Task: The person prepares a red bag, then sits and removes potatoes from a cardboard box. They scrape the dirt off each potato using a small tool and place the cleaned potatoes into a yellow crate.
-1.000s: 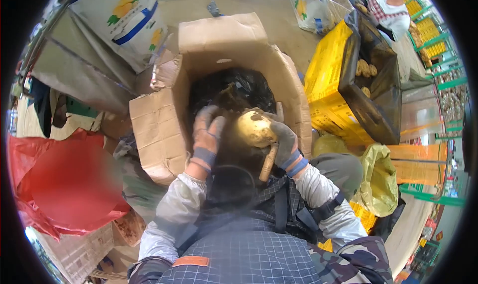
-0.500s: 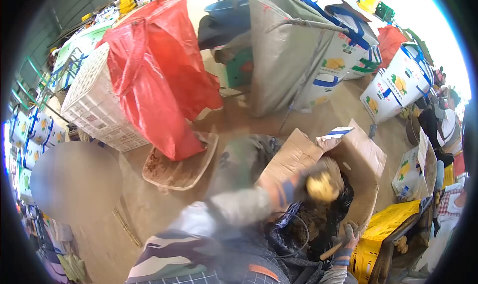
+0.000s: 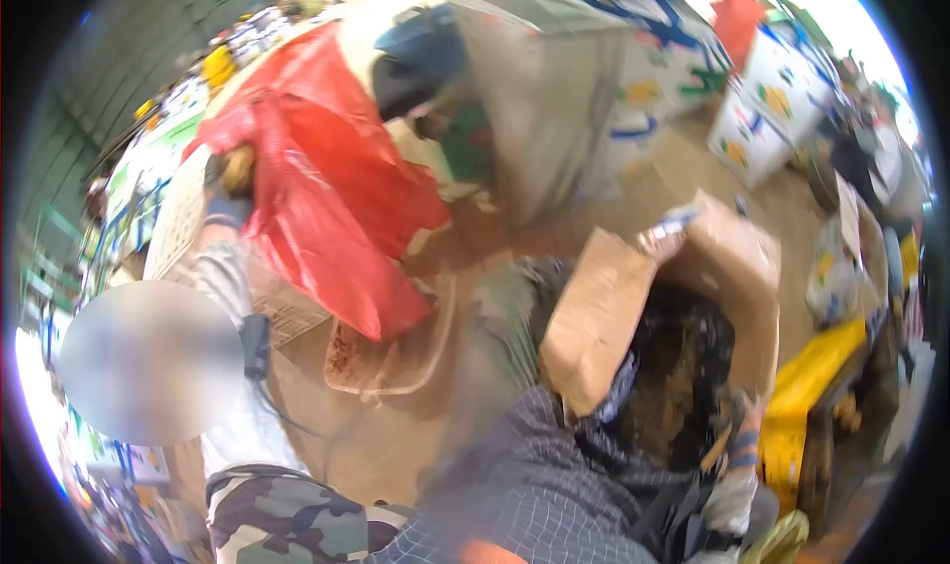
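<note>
At the upper left, my left hand (image 3: pixel 230 193) is raised over the white plastic crate (image 3: pixel 178 213), closed round a yellowish-brown lump (image 3: pixel 237 169) beside the red plastic sheet (image 3: pixel 327 148). At the lower right, my right hand (image 3: pixel 744 427) is at the near right side of the open cardboard box (image 3: pixel 594 317), its fingers round a wooden handle (image 3: pixel 714 450). Black plastic (image 3: pixel 705 317) lines the box, with brown material (image 3: pixel 668 391) inside. The tool's far end cannot be made out.
A shallow tub (image 3: pixel 426 366) with brown residue sits on the floor. Behind it stands a large grey bag (image 3: pixel 534 99). White printed boxes (image 3: pixel 772 99) are at the back right. A yellow crate (image 3: pixel 802 396) is right of the cardboard box. Someone's dark clothing (image 3: pixel 421 59) shows behind.
My left hand has moved from above the cardboard box to the crate at the upper left, carrying the yellowish lump. My right hand stays by the box. The view has shifted.
</note>
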The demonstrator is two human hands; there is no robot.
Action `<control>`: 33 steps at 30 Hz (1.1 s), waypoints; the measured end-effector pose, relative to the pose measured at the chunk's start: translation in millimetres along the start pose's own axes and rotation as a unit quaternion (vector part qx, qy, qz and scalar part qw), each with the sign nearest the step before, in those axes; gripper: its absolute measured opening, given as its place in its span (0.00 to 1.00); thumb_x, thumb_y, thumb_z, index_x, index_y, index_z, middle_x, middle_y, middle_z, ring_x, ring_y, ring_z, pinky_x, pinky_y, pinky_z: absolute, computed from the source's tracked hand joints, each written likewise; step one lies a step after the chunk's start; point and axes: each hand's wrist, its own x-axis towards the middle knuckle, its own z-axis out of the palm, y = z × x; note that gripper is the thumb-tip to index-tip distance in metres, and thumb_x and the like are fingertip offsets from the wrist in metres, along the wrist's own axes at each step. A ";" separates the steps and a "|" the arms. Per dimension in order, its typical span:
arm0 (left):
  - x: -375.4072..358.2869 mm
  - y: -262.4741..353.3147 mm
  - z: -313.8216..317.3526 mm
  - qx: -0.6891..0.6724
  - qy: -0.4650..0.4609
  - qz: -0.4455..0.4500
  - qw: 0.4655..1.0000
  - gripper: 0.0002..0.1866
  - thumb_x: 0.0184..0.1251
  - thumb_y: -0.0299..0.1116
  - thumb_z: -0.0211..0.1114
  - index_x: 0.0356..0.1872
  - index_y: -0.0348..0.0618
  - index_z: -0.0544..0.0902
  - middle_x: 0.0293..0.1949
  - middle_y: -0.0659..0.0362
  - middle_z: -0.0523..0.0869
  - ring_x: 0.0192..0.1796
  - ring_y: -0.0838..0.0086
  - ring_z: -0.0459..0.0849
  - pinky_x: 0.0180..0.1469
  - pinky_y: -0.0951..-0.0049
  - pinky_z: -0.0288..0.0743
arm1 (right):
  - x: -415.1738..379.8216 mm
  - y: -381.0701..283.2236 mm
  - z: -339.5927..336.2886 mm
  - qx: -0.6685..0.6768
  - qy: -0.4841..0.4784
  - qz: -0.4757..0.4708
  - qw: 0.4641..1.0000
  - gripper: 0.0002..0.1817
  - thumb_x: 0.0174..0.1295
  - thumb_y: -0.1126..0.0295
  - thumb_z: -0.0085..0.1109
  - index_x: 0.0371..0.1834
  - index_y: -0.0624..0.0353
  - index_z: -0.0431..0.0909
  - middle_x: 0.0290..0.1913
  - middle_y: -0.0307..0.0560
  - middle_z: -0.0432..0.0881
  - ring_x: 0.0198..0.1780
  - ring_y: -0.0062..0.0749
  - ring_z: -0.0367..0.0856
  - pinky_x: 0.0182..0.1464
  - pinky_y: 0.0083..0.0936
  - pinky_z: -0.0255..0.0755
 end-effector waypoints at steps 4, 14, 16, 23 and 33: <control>46.6 3.3 -103.7 0.438 0.006 -0.016 0.899 0.25 0.69 0.52 0.66 0.57 0.44 0.82 0.57 0.51 0.86 0.60 0.58 0.83 0.62 0.59 0.80 | -41.2 -45.0 22.4 -0.063 0.009 0.002 0.998 0.18 0.65 0.60 0.66 0.53 0.58 0.82 0.40 0.47 0.87 0.28 0.32 0.81 0.28 0.29 0.77; -132.8 -152.1 153.7 0.557 -0.283 0.481 0.615 0.20 0.78 0.37 0.60 0.64 0.38 0.79 0.64 0.52 0.82 0.65 0.62 0.80 0.67 0.65 0.72 | -32.2 -66.1 24.5 -0.528 -0.064 -0.020 0.847 0.28 0.63 0.53 0.64 0.62 0.57 0.77 0.50 0.53 0.86 0.48 0.43 0.86 0.49 0.35 0.79; -254.9 -230.7 238.6 0.517 -0.456 0.369 0.624 0.15 0.77 0.26 0.59 0.61 0.35 0.81 0.59 0.54 0.84 0.60 0.70 0.81 0.67 0.69 0.72 | -30.4 -68.2 39.3 -0.654 -0.101 0.021 0.750 0.35 0.61 0.49 0.65 0.68 0.56 0.71 0.58 0.58 0.84 0.63 0.50 0.81 0.62 0.40 0.75; -513.0 -511.5 285.0 0.570 -0.760 0.032 0.309 0.30 0.70 0.55 0.61 0.62 0.41 0.81 0.64 0.45 0.81 0.69 0.54 0.77 0.70 0.58 0.70 | -17.9 -43.6 19.7 -0.776 -0.136 0.033 0.615 0.17 0.63 0.65 0.63 0.54 0.57 0.82 0.52 0.55 0.88 0.55 0.44 0.88 0.52 0.38 0.82; -612.3 -655.6 170.4 0.751 -0.590 -0.081 0.285 0.45 0.62 0.59 0.67 0.75 0.42 0.66 0.76 0.50 0.66 0.78 0.51 0.62 0.76 0.53 0.60 | -41.9 -93.3 -84.4 -0.476 0.075 -0.143 0.865 0.17 0.65 0.63 0.62 0.53 0.63 0.82 0.41 0.55 0.88 0.43 0.43 0.86 0.52 0.33 0.78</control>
